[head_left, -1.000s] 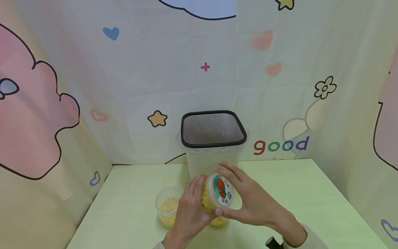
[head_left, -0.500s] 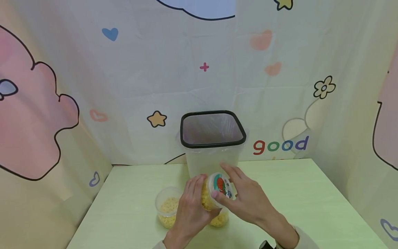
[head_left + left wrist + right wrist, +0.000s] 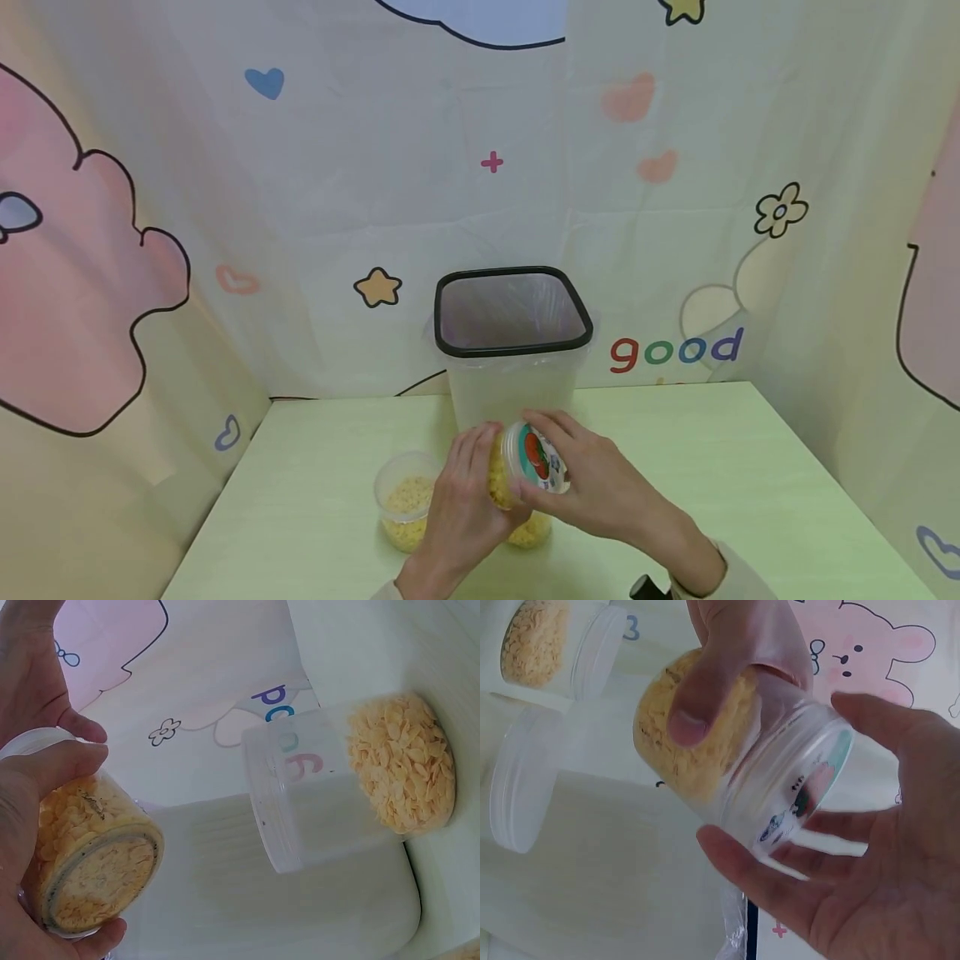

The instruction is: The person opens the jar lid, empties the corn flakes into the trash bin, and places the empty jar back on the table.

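My left hand [image 3: 467,492] grips a clear round jar [image 3: 101,885] of pale yellow flakes, tilted above the table with its lid toward the right. The lid [image 3: 537,458] bears a label with a red picture and a green edge. My right hand [image 3: 607,483] holds the lid by its rim, thumb on one side and fingers on the other, as the right wrist view [image 3: 900,825] shows. Beside the left hand, a second jar [image 3: 405,508] of flakes stands on the table. A third jar [image 3: 531,532] stands below the hands, mostly hidden by them.
Behind the hands stands a tall whitish bin [image 3: 510,387] with a black rim and a clear plastic liner. The light green table [image 3: 300,500] runs back to a printed cloth backdrop [image 3: 330,167]. A small black object [image 3: 649,588] shows by the right sleeve.
The right hand was apart from the lid with fingers spread; it came in over the lid, and its thumb and fingers now close on the rim. The left hand keeps the jar nearly still.
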`<control>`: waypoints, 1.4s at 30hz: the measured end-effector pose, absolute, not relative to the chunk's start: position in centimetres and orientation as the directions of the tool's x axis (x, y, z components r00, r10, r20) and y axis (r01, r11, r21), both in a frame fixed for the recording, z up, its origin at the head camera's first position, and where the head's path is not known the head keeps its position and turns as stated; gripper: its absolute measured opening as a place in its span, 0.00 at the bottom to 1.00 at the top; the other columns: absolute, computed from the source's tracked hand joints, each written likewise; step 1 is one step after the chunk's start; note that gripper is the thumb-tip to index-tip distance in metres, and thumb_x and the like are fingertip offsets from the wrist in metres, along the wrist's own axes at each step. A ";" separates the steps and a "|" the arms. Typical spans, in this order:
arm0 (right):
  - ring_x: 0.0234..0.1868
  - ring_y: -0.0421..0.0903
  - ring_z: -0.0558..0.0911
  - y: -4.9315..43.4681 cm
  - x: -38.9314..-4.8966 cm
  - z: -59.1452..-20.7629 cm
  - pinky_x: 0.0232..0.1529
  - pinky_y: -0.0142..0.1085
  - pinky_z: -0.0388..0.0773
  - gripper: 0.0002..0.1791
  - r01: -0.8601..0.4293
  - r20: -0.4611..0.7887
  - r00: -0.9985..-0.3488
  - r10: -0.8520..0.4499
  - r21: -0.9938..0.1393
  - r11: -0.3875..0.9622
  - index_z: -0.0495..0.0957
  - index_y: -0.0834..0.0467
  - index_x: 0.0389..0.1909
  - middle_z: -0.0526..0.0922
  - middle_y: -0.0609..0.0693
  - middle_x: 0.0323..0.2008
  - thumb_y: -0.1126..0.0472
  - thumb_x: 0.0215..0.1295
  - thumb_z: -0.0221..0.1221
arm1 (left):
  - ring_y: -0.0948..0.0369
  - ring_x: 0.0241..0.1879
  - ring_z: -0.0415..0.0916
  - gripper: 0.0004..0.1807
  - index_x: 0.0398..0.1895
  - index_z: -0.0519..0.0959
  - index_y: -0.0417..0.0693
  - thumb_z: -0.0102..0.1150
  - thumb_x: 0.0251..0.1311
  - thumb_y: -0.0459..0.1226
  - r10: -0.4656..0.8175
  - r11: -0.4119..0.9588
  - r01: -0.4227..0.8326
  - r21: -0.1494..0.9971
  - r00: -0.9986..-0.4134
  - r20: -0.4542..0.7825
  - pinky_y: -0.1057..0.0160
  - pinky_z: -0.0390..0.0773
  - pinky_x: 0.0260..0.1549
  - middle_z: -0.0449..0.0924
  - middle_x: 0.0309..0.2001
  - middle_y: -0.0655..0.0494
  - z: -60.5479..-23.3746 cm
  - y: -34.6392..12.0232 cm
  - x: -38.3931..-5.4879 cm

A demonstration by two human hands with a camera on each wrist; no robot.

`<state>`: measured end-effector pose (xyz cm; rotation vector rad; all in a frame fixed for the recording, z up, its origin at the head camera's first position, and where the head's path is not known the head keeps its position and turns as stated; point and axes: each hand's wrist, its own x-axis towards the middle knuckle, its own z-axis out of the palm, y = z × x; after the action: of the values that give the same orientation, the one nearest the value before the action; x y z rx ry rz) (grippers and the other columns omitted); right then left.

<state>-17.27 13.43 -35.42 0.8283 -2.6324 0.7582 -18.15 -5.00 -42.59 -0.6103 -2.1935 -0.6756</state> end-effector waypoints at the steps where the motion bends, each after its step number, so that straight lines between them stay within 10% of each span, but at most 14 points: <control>1: 0.43 0.36 0.79 13.6 -17.3 -35.4 0.41 0.29 0.79 0.37 -0.624 0.412 -0.776 -0.478 -0.387 0.679 0.69 0.49 0.66 0.74 0.43 0.60 0.42 0.57 0.67 | 0.58 0.56 0.74 0.50 0.62 0.69 0.45 0.80 0.29 0.45 0.213 0.748 0.605 0.272 -0.607 0.765 0.61 0.82 0.48 0.76 0.56 0.54 -42.6 -5.0 -18.1; 23: 0.74 0.51 0.61 15.4 -18.9 -35.5 0.62 0.46 0.76 0.50 -0.889 0.427 -0.459 -0.779 -0.214 0.405 0.63 0.48 0.71 0.62 0.48 0.73 0.61 0.46 0.76 | 0.58 0.55 0.74 0.52 0.63 0.68 0.46 0.83 0.28 0.48 0.213 0.738 0.613 0.282 -0.608 0.765 0.59 0.82 0.48 0.75 0.56 0.54 -43.0 -5.3 -18.0; 42: 0.47 0.44 0.84 13.4 -17.1 -34.8 0.43 0.38 0.82 0.43 -0.585 0.457 -0.795 -0.399 -0.402 0.705 0.61 0.42 0.73 0.73 0.46 0.66 0.33 0.57 0.60 | 0.57 0.57 0.73 0.55 0.63 0.68 0.45 0.85 0.24 0.46 0.205 0.754 0.600 0.268 -0.603 0.771 0.61 0.82 0.50 0.74 0.57 0.53 -42.5 -5.1 -17.9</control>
<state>-17.12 13.45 -34.75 0.7695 -2.5771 0.7743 -17.94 -5.09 -42.47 -0.6004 -2.1885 -0.6653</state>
